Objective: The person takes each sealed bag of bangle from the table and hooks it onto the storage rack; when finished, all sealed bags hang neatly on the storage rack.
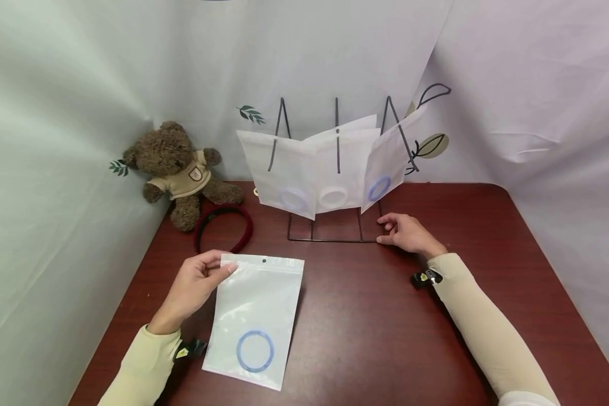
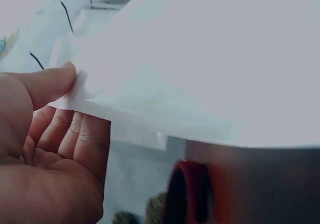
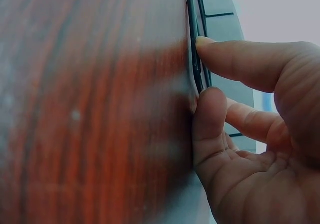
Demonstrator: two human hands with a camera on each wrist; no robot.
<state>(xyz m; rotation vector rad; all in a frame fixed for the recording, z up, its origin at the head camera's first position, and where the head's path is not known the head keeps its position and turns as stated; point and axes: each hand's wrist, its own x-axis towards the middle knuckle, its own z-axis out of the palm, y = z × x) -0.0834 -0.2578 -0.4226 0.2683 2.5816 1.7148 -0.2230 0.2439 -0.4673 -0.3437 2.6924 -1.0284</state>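
My left hand (image 1: 195, 285) pinches the top left corner of a white zip-lock bag (image 1: 256, 310) between thumb and fingers. A blue ring, like a bangle (image 1: 255, 351), shows at the bottom of the bag. In the left wrist view the bag (image 2: 200, 73) spreads pale and blurred from the thumb. At the front right corner of a black wire rack (image 1: 330, 241), the thumb and index finger of my right hand (image 1: 411, 232) hold the base wire, also visible in the right wrist view (image 3: 194, 38). Similar white bags (image 1: 347, 155) hang on the rack, with rings near their bottoms.
A brown teddy bear (image 1: 164, 152) in a beige top sits at the back left. In front of it lies a dark red headband (image 1: 248, 225), just beyond my left hand. White cloth walls (image 1: 309, 51) enclose the dark red wooden table (image 1: 375, 327).
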